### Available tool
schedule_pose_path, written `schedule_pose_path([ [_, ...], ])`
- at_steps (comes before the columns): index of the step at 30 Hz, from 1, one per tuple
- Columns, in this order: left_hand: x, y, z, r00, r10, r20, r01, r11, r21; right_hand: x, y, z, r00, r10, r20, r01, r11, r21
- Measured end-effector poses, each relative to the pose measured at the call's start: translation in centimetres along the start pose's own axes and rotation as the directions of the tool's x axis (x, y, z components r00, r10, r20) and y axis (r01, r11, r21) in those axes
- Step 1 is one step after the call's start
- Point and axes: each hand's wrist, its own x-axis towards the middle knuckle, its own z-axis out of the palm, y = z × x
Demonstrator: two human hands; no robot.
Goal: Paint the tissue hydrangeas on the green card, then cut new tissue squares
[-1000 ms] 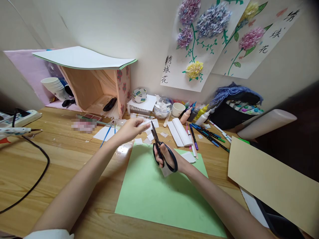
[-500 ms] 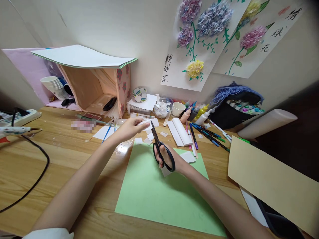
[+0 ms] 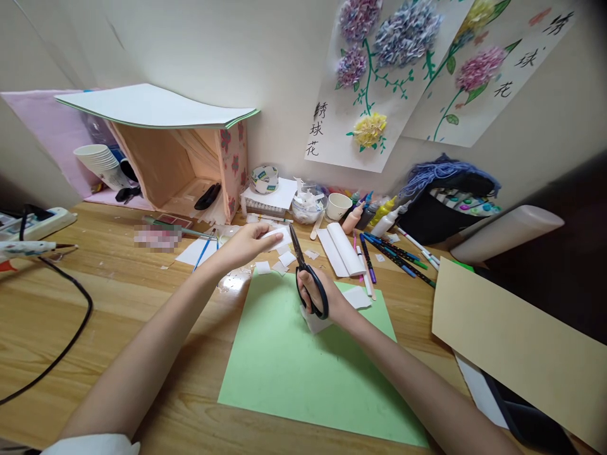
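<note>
My left hand (image 3: 250, 244) pinches a small piece of white paper (image 3: 282, 237) between thumb and fingers, above the back edge of a green sheet (image 3: 294, 373). In my right hand (image 3: 318, 292) are black-handled scissors (image 3: 298, 248), fingers through the loops, blades pointing up and away. The blades look closed and lie just right of the white paper. Several small white paper squares (image 3: 287, 258) are scattered below the left hand. Another white paper piece (image 3: 317, 323) lies on the green sheet, partly under the right hand, and a torn white scrap (image 3: 357, 297) is beside the wrist.
Behind my hands stand a bowl of white scraps (image 3: 308, 205), a paper cup (image 3: 339, 206) and paint bottles (image 3: 353, 218). Folded white paper (image 3: 342, 250) and several pens (image 3: 393, 256) lie to the right. A glue gun (image 3: 33, 249) with a black cable is at left.
The scissor blades have closed, and the white paper in my left hand now looks shorter, its right part gone. The scissors stand slightly more upright.
</note>
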Motion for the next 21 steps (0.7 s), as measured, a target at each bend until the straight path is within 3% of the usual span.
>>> schedule_pose_path([
  [3, 0.0, 0.1, -0.2, 0.999, -0.029, -0.034, 0.03, 0.999, 0.021, 0.2, 0.3, 0.0, 0.998, 0.055, 0.011, -0.055, 0.997, 0.062],
  [6, -0.1, 0.3, -0.2, 0.996, -0.059, -0.071, 0.062, 0.997, 0.046, 0.5, 0.4, 0.1, 0.998, 0.031, 0.053, -0.04, 0.982, 0.185],
  [13, -0.5, 1.2, 1.6, 0.994, 0.004, 0.111, -0.013, 0.997, 0.077, 0.9, -0.3, -0.2, 0.977, -0.1, -0.187, 0.151, 0.947, 0.283],
  [17, -0.6, 1.6, 2.1, 0.996, -0.016, 0.092, 0.012, 0.999, 0.045, 1.1, -0.4, -0.7, 0.951, -0.146, -0.271, 0.226, 0.93, 0.289],
  [19, -0.5, 1.5, 1.9, 0.998, -0.032, 0.052, 0.031, 0.999, 0.012, 1.3, -0.5, -0.8, 0.959, -0.108, -0.264, 0.189, 0.934, 0.305],
  [21, -0.4, 1.3, 1.4, 0.999, -0.035, -0.01, 0.035, 0.999, -0.012, 1.3, -0.5, -0.8, 0.984, -0.017, -0.179, 0.081, 0.93, 0.358],
])
